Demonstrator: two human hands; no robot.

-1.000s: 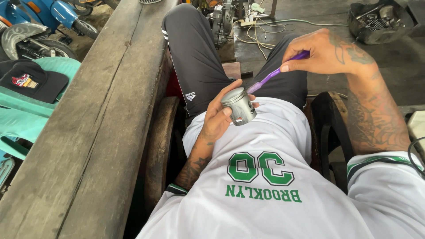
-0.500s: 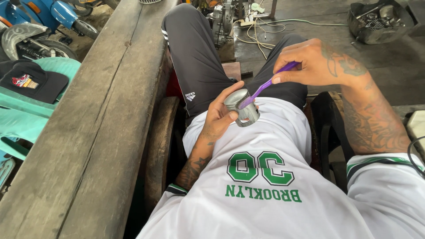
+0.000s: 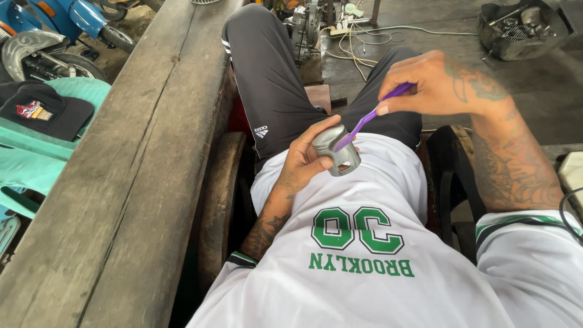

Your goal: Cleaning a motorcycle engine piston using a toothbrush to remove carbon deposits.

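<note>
My left hand (image 3: 303, 159) grips a small grey metal piston (image 3: 337, 150) just above my lap, against my white shirt. A purple toothbrush (image 3: 370, 116) is pinched in my right hand (image 3: 434, 85), which hovers up and to the right of the piston. The brush's head end rests on the top of the piston. I sit with both legs in dark trousers (image 3: 267, 79) stretched forward.
A long weathered wooden bench (image 3: 139, 176) runs along my left. Beyond it stand a teal plastic chair (image 3: 42, 164) with a black cap (image 3: 42, 109) and a blue scooter (image 3: 67, 30). Engine parts (image 3: 306, 27), cables and a metal housing (image 3: 519, 30) lie on the concrete floor ahead.
My right hand has brought the toothbrush down and left, from apart from the piston to its head touching the piston's top. My left hand stays in place with the piston.
</note>
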